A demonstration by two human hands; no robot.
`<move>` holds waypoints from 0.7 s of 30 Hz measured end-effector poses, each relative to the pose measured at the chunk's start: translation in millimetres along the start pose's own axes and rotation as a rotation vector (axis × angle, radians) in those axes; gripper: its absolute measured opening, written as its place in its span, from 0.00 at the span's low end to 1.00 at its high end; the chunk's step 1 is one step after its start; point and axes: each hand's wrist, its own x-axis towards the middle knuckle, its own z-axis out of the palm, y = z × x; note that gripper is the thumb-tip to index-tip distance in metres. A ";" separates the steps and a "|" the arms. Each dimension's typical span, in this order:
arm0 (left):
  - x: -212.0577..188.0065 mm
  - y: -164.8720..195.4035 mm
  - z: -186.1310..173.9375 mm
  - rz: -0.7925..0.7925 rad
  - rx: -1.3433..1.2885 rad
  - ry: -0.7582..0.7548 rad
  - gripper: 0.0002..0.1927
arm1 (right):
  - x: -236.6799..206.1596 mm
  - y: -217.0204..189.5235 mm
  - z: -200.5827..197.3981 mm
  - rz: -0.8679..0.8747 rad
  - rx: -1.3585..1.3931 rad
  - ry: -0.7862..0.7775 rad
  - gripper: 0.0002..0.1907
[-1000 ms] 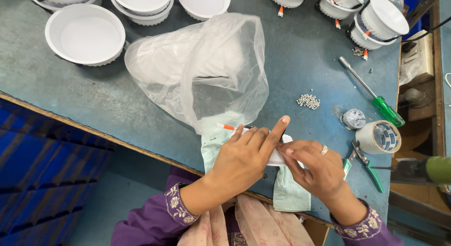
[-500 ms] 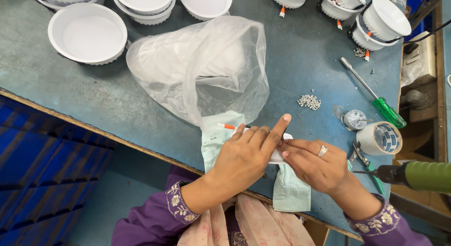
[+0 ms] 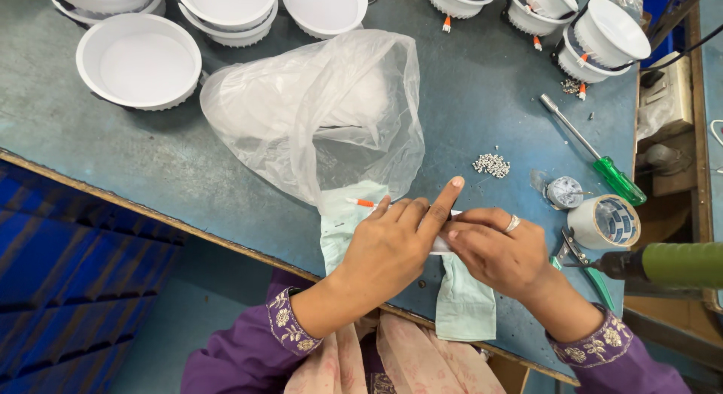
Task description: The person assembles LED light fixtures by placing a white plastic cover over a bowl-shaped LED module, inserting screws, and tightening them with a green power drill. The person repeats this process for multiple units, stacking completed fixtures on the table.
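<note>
My left hand [image 3: 392, 247] and my right hand [image 3: 497, 251] meet at the table's front edge over a small white part [image 3: 443, 243] that both hands grip; most of it is hidden under my fingers. An orange-tipped wire [image 3: 363, 203] sticks out to the left of my left hand. Under the hands lies a pale green cloth [image 3: 463, 307]. Just behind them sits a crumpled clear plastic bag [image 3: 324, 115] with something white inside.
White round lamp housings [image 3: 139, 59] line the table's back edge, some with orange connectors [image 3: 606, 36]. To the right lie a small pile of screws [image 3: 491, 165], a green-handled screwdriver [image 3: 602, 164], a tape roll [image 3: 604, 221], pliers [image 3: 576, 255] and a green power screwdriver [image 3: 678, 264].
The power screwdriver at the right edge has come further into view. My hands stay together on the small part, barely shifted.
</note>
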 end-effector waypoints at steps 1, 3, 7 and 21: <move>0.1 0.0 -0.2 -0.008 0.013 -0.008 0.40 | -1.4 1.0 0.4 -0.005 -0.008 -0.003 0.18; 0.0 -0.4 -0.5 -0.012 0.026 -0.008 0.41 | -5.3 2.1 3.2 0.048 0.063 0.020 0.20; -0.1 -1.3 -0.4 -0.011 0.022 -0.014 0.40 | -13.7 4.1 13.9 0.160 0.167 0.122 0.25; 0.7 -4.2 -2.6 0.003 -0.011 -0.012 0.39 | -7.6 15.9 12.0 0.000 0.027 0.092 0.28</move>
